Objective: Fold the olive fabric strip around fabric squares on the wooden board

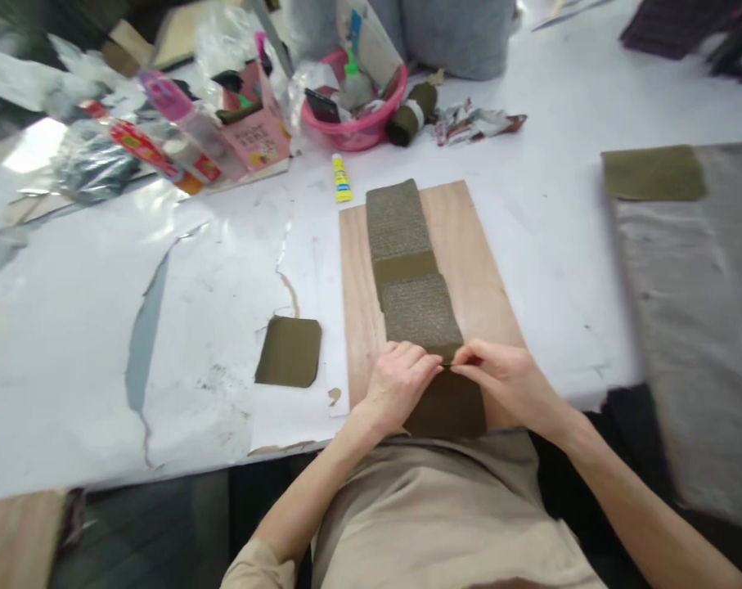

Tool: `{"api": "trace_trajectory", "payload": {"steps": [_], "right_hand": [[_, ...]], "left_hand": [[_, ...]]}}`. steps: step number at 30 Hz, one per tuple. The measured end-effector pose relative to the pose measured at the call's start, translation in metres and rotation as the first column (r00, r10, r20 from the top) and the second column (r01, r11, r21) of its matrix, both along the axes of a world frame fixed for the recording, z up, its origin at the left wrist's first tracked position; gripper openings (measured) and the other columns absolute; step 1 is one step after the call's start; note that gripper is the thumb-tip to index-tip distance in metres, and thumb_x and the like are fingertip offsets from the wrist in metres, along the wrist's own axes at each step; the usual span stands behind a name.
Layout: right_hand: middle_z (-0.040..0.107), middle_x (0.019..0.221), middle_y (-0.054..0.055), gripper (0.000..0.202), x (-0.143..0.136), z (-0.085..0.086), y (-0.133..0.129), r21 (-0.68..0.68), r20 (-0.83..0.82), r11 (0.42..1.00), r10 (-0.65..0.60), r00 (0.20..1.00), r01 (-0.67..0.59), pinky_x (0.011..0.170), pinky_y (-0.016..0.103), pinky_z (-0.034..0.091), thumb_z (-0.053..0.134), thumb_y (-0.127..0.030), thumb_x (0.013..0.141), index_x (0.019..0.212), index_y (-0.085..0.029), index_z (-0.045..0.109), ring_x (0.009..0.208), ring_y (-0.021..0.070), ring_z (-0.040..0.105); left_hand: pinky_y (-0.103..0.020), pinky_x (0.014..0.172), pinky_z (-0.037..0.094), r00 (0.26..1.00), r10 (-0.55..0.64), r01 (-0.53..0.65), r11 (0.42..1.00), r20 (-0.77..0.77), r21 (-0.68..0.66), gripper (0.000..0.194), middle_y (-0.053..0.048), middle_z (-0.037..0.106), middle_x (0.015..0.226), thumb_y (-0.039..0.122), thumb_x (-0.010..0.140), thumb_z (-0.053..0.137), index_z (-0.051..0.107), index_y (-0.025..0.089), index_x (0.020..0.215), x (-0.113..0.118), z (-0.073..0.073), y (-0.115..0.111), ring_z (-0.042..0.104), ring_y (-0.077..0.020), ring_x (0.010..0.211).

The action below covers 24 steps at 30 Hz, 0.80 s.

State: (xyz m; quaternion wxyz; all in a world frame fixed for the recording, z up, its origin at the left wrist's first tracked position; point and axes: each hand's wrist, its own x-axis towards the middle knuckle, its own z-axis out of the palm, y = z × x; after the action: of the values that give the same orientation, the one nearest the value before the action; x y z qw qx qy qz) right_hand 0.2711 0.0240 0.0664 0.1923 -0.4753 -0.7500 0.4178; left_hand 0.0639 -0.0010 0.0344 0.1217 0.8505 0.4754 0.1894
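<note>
A long strip of olive fabric (420, 312), with ribbed and smooth sections, lies lengthwise on a wooden board (474, 258). My left hand (401, 376) rests on the strip's near part, its thumb and finger pinching a fold or edge of the fabric. Facing it, my right hand (499, 372) pinches the same edge between thumb and forefinger. The fingertips of both hands nearly meet there. Below them a smooth olive section (447, 406) reaches the table's front edge. A small olive fabric square (289, 352) with trimmed corners lies left of the board.
Beyond the board lies a yellow glue tube (341, 178). A pink basket (358, 135) of supplies, an olive roll (411, 114) and bottles (190, 123) stand at the back. Grey fabric (702, 303) hangs over the right edge. The white table cover (211, 327) is torn at left.
</note>
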Motion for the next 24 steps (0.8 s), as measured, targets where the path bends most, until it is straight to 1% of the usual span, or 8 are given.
{"api": "trace_trajectory", "payload": {"steps": [3, 5, 8, 11, 14, 17, 20, 24], "right_hand": [[0.072, 0.086, 0.000, 0.022, 0.005, -0.015, 0.000, -0.032, -0.027, 0.996, -0.085, 0.996, 0.084, 0.069, 0.026, 0.051, 0.054, -0.042, 0.092, 0.093, -0.024, 0.066, 0.075, 0.0156, 0.066], [0.073, 0.085, 0.001, 0.027, 0.005, -0.032, 0.002, -0.026, -0.003, 0.995, -0.098, 0.995, 0.098, 0.066, 0.027, 0.053, 0.051, -0.047, 0.092, 0.094, -0.024, 0.066, 0.073, 0.0172, 0.068], [0.074, 0.085, 0.003, 0.035, 0.003, -0.054, 0.001, 0.025, 0.017, 0.994, -0.104, 0.994, 0.104, 0.062, 0.027, 0.055, 0.048, -0.053, 0.092, 0.097, -0.023, 0.066, 0.068, 0.0180, 0.070], [0.075, 0.087, 0.003, 0.039, 0.001, -0.067, -0.003, 0.136, 0.041, 0.982, -0.135, 0.990, 0.128, 0.061, 0.028, 0.056, 0.047, -0.058, 0.092, 0.099, -0.024, 0.066, 0.066, 0.0182, 0.071], [0.075, 0.089, 0.002, 0.038, -0.002, -0.071, -0.007, 0.325, 0.062, 0.939, -0.138, 0.988, 0.111, 0.062, 0.030, 0.056, 0.044, -0.057, 0.094, 0.099, -0.025, 0.066, 0.069, 0.0191, 0.072], [0.075, 0.092, 0.002, 0.032, -0.005, -0.070, -0.009, 0.484, 0.085, 0.872, -0.130, 0.988, 0.073, 0.067, 0.031, 0.056, 0.043, -0.049, 0.097, 0.099, -0.026, 0.065, 0.073, 0.0191, 0.072], [0.074, 0.092, 0.001, 0.027, -0.008, -0.070, -0.009, 0.551, 0.105, 0.833, -0.122, 0.987, 0.044, 0.066, 0.030, 0.054, 0.043, -0.044, 0.098, 0.100, -0.026, 0.063, 0.073, 0.0183, 0.071], [0.073, 0.094, 0.000, 0.024, -0.008, -0.070, -0.009, 0.548, 0.126, 0.836, -0.106, 0.986, 0.020, 0.067, 0.030, 0.053, 0.044, -0.042, 0.098, 0.101, -0.026, 0.062, 0.076, 0.0178, 0.071]], "left_hand": [[-0.030, 0.070, 0.046, 0.997, -0.031, 0.039, 0.992, 0.071, -0.122, 0.030, -0.003, 0.069, 0.082, 0.032, 0.101, 0.041, 0.065, 0.017, 0.094, -0.006, 0.010, -0.001, 0.062, -0.0149, 0.076], [-0.026, 0.072, 0.048, 0.982, 0.009, 0.036, 0.971, 0.186, -0.236, 0.030, -0.004, 0.071, 0.086, 0.033, 0.101, 0.043, 0.066, 0.016, 0.095, -0.018, 0.018, -0.004, 0.064, -0.0141, 0.079], [-0.023, 0.072, 0.048, 0.911, 0.229, -0.083, 0.917, 0.344, -0.390, 0.029, -0.004, 0.071, 0.087, 0.034, 0.099, 0.046, 0.068, 0.016, 0.096, -0.046, 0.030, -0.014, 0.064, -0.0135, 0.079], [-0.022, 0.066, 0.046, 0.763, 0.521, -0.361, 0.834, 0.382, -0.417, 0.030, -0.002, 0.067, 0.078, 0.037, 0.097, 0.049, 0.068, 0.016, 0.091, -0.085, 0.035, -0.025, 0.060, -0.0126, 0.071], [-0.022, 0.065, 0.045, 0.596, 0.704, -0.615, 0.710, 0.387, -0.344, 0.028, -0.001, 0.066, 0.079, 0.039, 0.096, 0.050, 0.068, 0.017, 0.094, -0.131, 0.028, -0.033, 0.058, -0.0124, 0.071], [-0.023, 0.067, 0.046, 0.490, 0.801, -0.779, 0.579, 0.343, -0.240, 0.028, -0.002, 0.068, 0.081, 0.040, 0.094, 0.051, 0.067, 0.018, 0.100, -0.172, 0.012, -0.036, 0.061, -0.0139, 0.073], [-0.025, 0.069, 0.045, 0.469, 0.862, -0.858, 0.496, 0.194, -0.132, 0.026, -0.003, 0.070, 0.082, 0.036, 0.095, 0.050, 0.067, 0.019, 0.104, -0.201, -0.006, -0.035, 0.062, -0.0153, 0.073], [-0.027, 0.071, 0.044, 0.452, 0.891, -0.890, 0.453, 0.038, -0.055, 0.026, -0.005, 0.071, 0.085, 0.032, 0.095, 0.049, 0.068, 0.019, 0.108, -0.214, -0.024, -0.034, 0.065, -0.0180, 0.078]]}}
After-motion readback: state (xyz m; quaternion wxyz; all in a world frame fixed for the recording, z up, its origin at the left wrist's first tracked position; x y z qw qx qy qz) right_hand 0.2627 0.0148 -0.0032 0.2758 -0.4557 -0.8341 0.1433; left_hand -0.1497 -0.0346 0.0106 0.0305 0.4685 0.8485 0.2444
